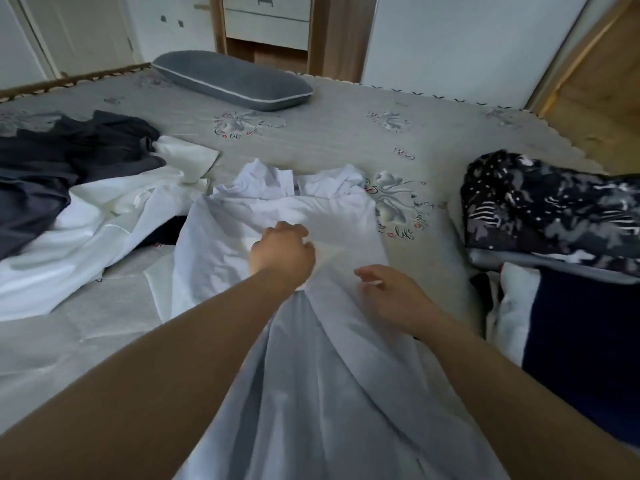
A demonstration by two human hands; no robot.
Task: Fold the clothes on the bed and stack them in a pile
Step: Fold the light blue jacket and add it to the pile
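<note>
A white garment lies stretched from the near edge toward the middle of the bed, its far end bunched up. My left hand sits on its middle with fingers curled into the cloth. A little nearer and to the right, my right hand pinches a fold of the same garment. Unfolded white clothes and dark grey clothes lie in a heap at the left. At the right edge sits a pile with a dark patterned garment on top.
A grey pillow lies at the far side of the bed. Beyond it stand white cupboards and a wooden-framed drawer unit. Wooden floor shows at the far right. A dark blue item sits under the patterned pile.
</note>
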